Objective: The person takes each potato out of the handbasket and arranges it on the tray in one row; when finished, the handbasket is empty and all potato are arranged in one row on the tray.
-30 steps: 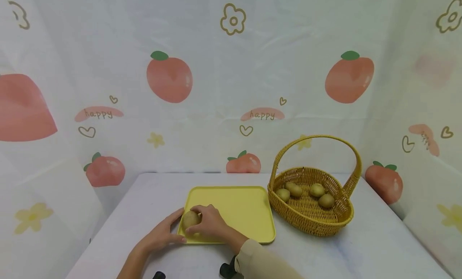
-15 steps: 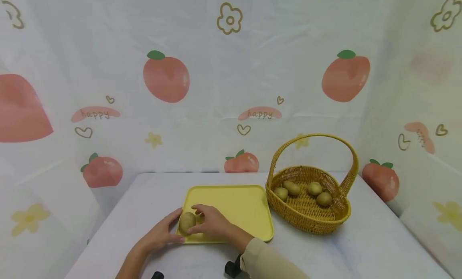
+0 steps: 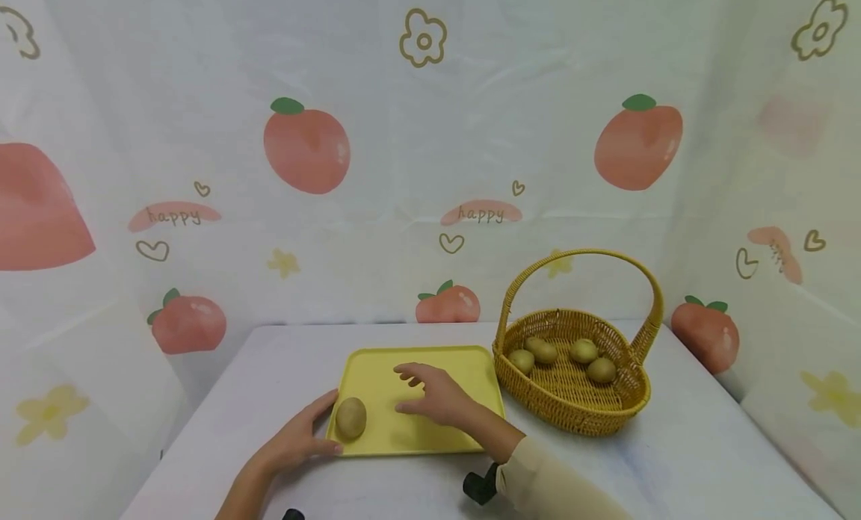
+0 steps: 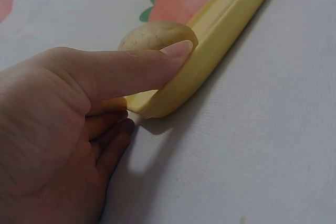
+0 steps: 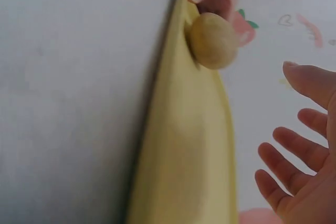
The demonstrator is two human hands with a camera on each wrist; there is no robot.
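One potato [image 3: 351,418] rests on the left end of a yellow tray [image 3: 417,447]; it also shows as a tan, rounded potato [image 4: 157,36] in the left wrist view. My left hand [image 3: 299,441] holds the tray's near-left corner, its thumb on the rim beside the potato and the other fingers along the left side. Above the middle of the tray hovers my right hand [image 3: 440,397], fingers spread and holding nothing. The right wrist view confirms that this right hand [image 5: 304,156] is apart from the potato [image 5: 212,41].
To the right of the tray stands a wicker basket [image 3: 572,415] with a tall arched handle. Several potatoes [image 3: 584,351] lie inside it. A white cloth covers the table [image 3: 282,363], and a printed curtain [image 3: 377,266] hangs behind.
My right hand has let go of the potato at the tray's left end and moved right, its fingers loosening. The left hand stays on the tray corner.
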